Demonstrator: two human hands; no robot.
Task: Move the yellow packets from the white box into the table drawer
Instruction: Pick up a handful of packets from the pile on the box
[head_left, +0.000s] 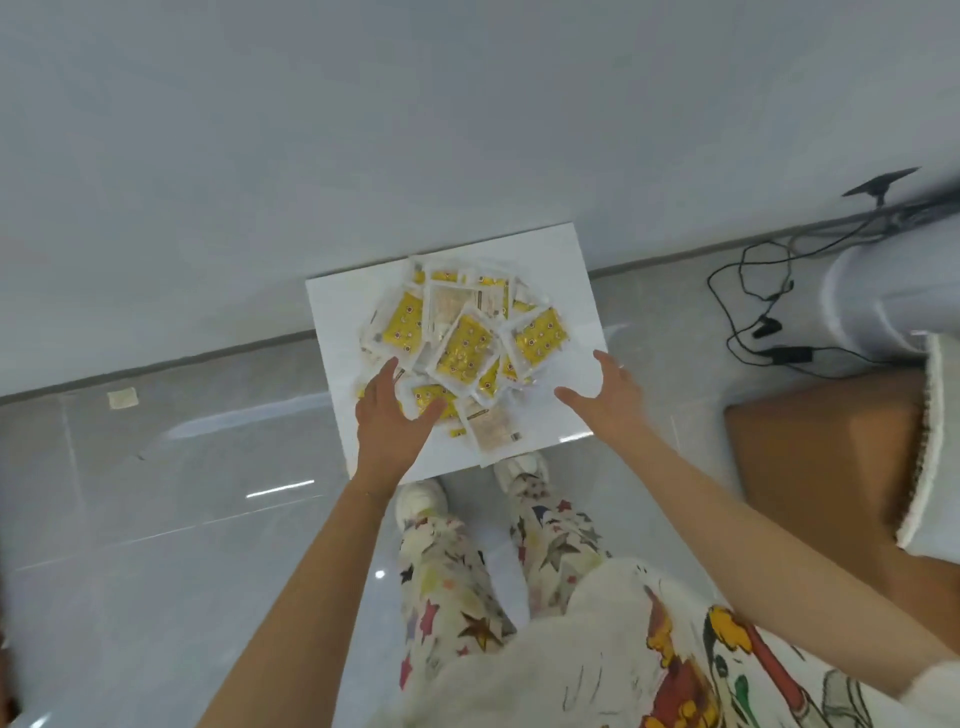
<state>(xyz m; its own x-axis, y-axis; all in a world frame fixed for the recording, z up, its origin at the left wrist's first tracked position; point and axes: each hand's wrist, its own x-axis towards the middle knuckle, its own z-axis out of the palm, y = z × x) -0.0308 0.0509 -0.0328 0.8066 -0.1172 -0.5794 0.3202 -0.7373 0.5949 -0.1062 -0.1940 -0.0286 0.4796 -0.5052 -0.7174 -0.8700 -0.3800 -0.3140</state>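
A white box sits on the floor by the wall, just ahead of my feet. A heap of several yellow packets with clear edges fills its middle. My left hand reaches over the near left part of the heap, fingers apart, fingertips touching or just above the packets. My right hand hovers open over the box's bare right side, holding nothing. No table drawer is in view.
A brown cardboard box stands on the floor at the right, with black cables and a white rolled object behind it. A small paper scrap lies on the tiles at the left. The wall runs close behind the box.
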